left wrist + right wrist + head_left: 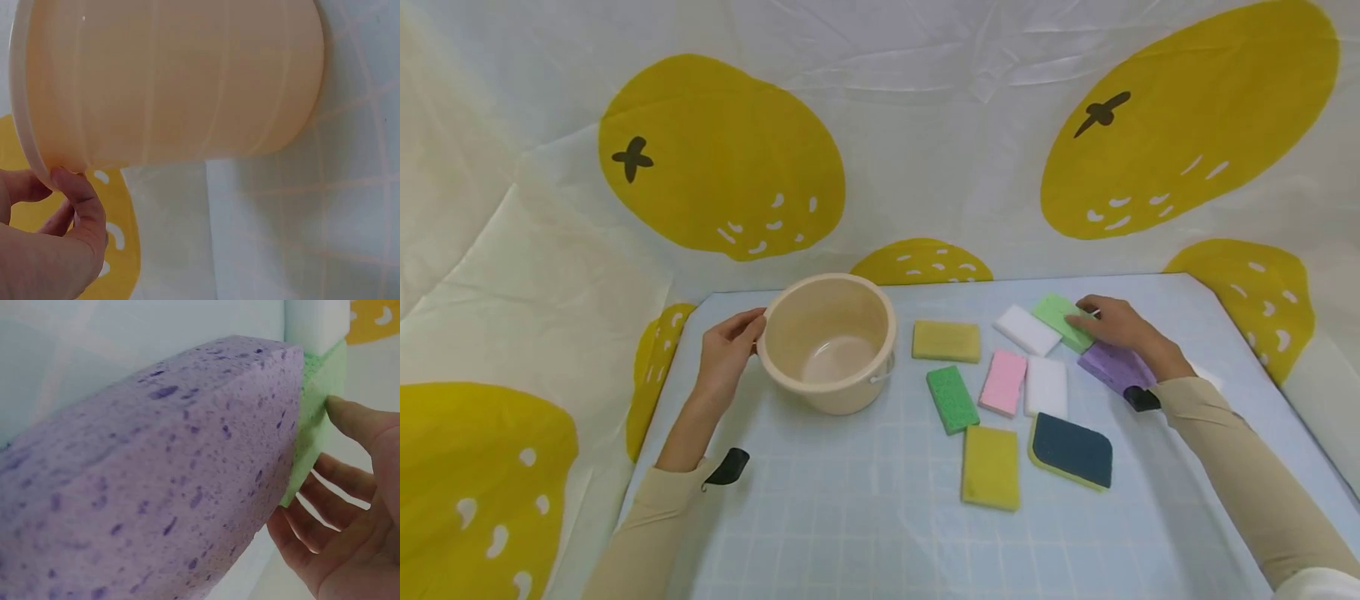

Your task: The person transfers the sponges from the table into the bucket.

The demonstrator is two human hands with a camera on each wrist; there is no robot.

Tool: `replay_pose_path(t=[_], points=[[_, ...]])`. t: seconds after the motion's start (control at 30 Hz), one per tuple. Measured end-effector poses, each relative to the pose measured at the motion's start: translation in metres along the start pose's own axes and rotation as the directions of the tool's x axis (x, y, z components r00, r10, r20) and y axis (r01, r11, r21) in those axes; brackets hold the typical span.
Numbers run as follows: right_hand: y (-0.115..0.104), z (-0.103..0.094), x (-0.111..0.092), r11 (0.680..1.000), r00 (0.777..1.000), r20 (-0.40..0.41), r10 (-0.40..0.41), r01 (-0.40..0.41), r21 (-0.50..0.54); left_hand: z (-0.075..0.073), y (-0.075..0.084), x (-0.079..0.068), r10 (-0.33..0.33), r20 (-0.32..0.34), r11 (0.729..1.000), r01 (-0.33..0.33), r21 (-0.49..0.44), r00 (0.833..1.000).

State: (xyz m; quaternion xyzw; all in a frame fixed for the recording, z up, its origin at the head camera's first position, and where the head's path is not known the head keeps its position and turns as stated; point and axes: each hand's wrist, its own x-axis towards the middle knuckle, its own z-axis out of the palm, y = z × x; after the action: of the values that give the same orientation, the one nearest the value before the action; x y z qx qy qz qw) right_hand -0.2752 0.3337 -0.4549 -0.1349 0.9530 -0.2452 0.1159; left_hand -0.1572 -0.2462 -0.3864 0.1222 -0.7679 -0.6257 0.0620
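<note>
A beige bucket with a thin wire handle stands upright on the left part of the table. My left hand pinches its rim at the left side, thumb and fingers on either face, as the left wrist view of the hand shows. Over at the right, my right hand grips a light green sponge by its edge, thumb on one face and fingers at the far side. A speckled purple sponge lies right beside it, partly under the right wrist in the head view.
A white sponge borders the light green one. Nearer lie a pink sponge, another white sponge, a green one, yellow ones and a dark-topped scrub sponge. A fruit-printed cloth hangs behind.
</note>
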Motion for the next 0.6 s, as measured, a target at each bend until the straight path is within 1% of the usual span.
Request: replay_pose_path(t=[0.07,0.17,0.3,0.43,0.6], points=[[0.002,-0.001,0.001,1.000,1.000,0.008,-0.009,0.009,0.003,0.000,0.000,0.001,-0.012,0.016,1.000,0.013,-0.025,1.000],[0.002,-0.002,0.003,1.000,1.000,0.029,0.001,-0.001,0.009,-0.002,0.000,0.003,-0.022,0.046,0.998,0.025,-0.059,0.999],[-0.001,-0.007,0.001,1.000,0.999,0.043,0.017,-0.017,0.016,-0.003,-0.001,0.006,-0.031,0.086,0.990,0.042,-0.138,0.996],[-0.001,-0.013,0.001,1.000,0.999,0.051,0.014,-0.014,0.011,-0.005,-0.002,0.010,-0.041,0.122,0.968,0.070,-0.242,0.992],[0.000,-0.023,0.002,1.000,0.998,0.063,0.004,-0.003,-0.009,-0.006,-0.004,0.013,-0.059,0.164,0.943,0.109,-0.316,0.985]])
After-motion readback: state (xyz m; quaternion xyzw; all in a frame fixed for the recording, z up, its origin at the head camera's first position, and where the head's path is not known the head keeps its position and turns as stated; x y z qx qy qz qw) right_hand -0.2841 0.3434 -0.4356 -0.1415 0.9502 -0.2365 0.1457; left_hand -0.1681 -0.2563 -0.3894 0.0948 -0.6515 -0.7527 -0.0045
